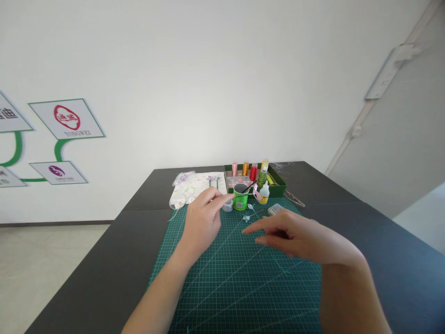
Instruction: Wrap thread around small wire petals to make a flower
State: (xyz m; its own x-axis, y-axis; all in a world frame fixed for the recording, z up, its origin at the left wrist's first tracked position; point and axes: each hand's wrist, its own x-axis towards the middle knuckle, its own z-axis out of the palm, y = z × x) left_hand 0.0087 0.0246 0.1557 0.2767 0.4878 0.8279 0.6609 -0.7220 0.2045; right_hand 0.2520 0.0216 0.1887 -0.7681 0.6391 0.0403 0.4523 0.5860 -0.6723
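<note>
My left hand [205,217] is closed in a pinch on the thin green stem of a small pink craft flower [257,192], held level above the mat with its petals to the right. To the right, my right hand [287,229] hovers over the green cutting mat [239,278], fingers apart and nothing visible in them. Behind the stem stands a green can [240,204] with a dark stick in it. A small white glue bottle [264,194] is just right of the petals. Pale leaf-like pieces [246,218] lie on the mat between the hands.
At the back, a dark green box [278,190] holds several spools of coloured thread [253,172]. Left of it, a white sheet [191,185] bears small finished-looking flowers and a plastic bag. A small clear case [275,209] lies beyond my right hand, near scissors-like metal [295,199].
</note>
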